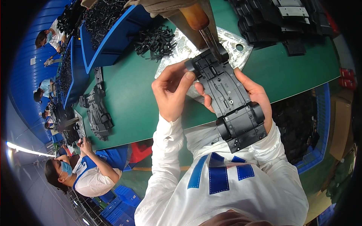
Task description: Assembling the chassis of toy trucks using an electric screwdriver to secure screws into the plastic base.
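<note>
Right hand (pixel 260 96) partly hidden behind black plastic chassis (pixel 226 88). Left hand (pixel 171 90): can't tell if it pinches anything small. Brown cloth (pixel 162 6) cut off at top edge. Piled black pieces (pixel 154 43) too small to identify. Blue crate (pixel 326 113) partly behind right sleeve (pixel 277 150).

A short moulded marking (pixel 226 85) stands on the black plastic part (pixel 217 92) in the middle of the scene (tiny, raised, the same black). Near, the white shirt (pixel 249 196) bears blue stitched blocks (pixel 218 177), perhaps lettering. Far left, a pale sheet (pixel 33 61) on the blue wall (pixel 26 88) is too small to read.
</note>
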`<act>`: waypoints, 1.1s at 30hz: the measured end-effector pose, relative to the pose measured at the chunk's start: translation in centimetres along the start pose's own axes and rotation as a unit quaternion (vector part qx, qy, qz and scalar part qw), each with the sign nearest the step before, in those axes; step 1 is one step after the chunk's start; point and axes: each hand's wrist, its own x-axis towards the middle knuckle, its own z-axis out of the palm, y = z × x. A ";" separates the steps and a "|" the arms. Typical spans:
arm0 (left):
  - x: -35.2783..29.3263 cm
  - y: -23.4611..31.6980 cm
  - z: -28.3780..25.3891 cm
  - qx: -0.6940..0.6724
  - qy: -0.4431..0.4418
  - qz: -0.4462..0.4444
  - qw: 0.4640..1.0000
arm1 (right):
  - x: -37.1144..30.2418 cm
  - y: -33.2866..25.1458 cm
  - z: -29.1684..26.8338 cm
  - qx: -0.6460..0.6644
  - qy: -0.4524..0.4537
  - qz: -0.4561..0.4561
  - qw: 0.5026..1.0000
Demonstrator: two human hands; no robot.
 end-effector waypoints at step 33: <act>0.2 -0.1 0.0 -0.006 -0.009 -0.009 1.000 | -0.2 -0.5 0.2 0.037 -0.015 0.028 0.999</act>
